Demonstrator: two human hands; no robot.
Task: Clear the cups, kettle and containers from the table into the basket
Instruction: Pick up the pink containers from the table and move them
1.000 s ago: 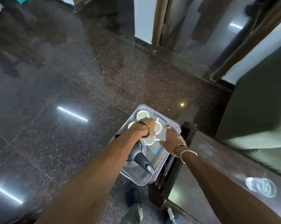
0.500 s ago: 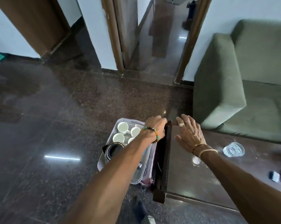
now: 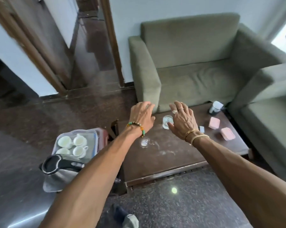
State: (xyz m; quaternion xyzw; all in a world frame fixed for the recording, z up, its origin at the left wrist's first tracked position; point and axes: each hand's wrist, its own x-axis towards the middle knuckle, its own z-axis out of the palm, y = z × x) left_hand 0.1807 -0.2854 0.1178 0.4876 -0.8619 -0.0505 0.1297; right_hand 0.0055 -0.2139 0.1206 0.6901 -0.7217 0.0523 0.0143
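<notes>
A grey basket (image 3: 93,134) stands on the floor left of the dark wooden table (image 3: 165,162). Inside it lie several white cups (image 3: 65,142) and a steel kettle (image 3: 58,171) with a black handle. On the table are a clear glass (image 3: 167,121), two pink containers (image 3: 214,122) (image 3: 227,133) and a dark jar with a white lid (image 3: 215,107). My left hand (image 3: 143,117) hovers open over the table's left end. Beside it, my right hand (image 3: 183,119) is open, its thumb next to the glass; neither hand holds anything.
A green sofa (image 3: 196,63) stands behind the table, with another green seat (image 3: 270,122) at the right. A small white packet (image 3: 201,128) and pale smudges lie on the tabletop. An open doorway (image 3: 93,46) is at the back left. The floor is polished dark stone.
Both hands have left the basket and moved right over the table. The view has swung right, so the sofa, pink containers and jar now show.
</notes>
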